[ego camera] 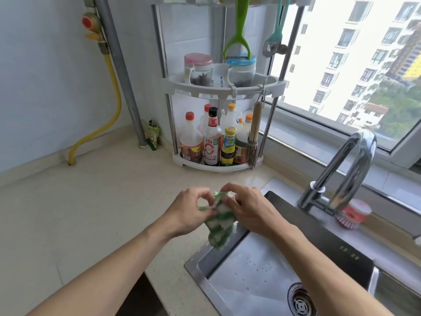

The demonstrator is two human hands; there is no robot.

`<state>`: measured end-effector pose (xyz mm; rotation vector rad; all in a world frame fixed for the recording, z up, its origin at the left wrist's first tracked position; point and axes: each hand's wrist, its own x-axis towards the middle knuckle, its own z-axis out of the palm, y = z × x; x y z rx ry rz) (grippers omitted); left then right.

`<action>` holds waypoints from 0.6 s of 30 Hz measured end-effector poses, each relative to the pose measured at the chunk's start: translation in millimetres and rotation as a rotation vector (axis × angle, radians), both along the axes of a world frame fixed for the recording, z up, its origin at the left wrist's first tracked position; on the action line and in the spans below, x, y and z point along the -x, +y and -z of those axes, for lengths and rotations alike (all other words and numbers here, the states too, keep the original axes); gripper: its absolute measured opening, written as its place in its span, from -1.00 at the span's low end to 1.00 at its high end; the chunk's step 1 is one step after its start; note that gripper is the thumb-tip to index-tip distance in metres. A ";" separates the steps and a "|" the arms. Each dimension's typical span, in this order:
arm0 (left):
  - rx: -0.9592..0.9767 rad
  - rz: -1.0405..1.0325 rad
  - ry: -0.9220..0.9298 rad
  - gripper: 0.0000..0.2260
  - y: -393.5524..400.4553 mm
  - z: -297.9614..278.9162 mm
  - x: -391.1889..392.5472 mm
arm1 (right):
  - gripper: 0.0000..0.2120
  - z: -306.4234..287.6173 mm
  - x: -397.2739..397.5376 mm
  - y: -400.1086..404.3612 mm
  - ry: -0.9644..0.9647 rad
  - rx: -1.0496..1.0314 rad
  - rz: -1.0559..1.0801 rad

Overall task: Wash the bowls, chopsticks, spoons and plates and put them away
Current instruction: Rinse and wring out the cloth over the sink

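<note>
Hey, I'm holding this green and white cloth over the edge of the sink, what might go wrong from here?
1. Both the left hand and right hand pinch the cloth above the sink rim, so drips may land on the counter.
2. If the cloth slips, it could fall in and cover the drain.

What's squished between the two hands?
A green-and-white cloth, seen in the head view. The left hand and right hand both pinch it above the sink edge.
</note>
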<state>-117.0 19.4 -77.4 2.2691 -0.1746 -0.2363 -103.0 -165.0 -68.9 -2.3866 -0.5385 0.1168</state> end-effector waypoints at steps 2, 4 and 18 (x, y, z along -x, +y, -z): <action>0.122 -0.029 0.002 -0.90 -6.7 -7.6 -13.2 | -0.79 -8.3 -10.2 -7.4 -0.040 0.019 0.014; 0.234 -0.053 0.050 -0.86 -8.7 -16.6 -23.5 | -0.80 -11.8 -21.8 -17.2 -0.053 0.106 0.017; 0.243 -0.176 -0.009 -0.81 -25.8 -73.3 -88.5 | -0.95 -62.1 -92.8 -26.7 0.255 -0.668 0.187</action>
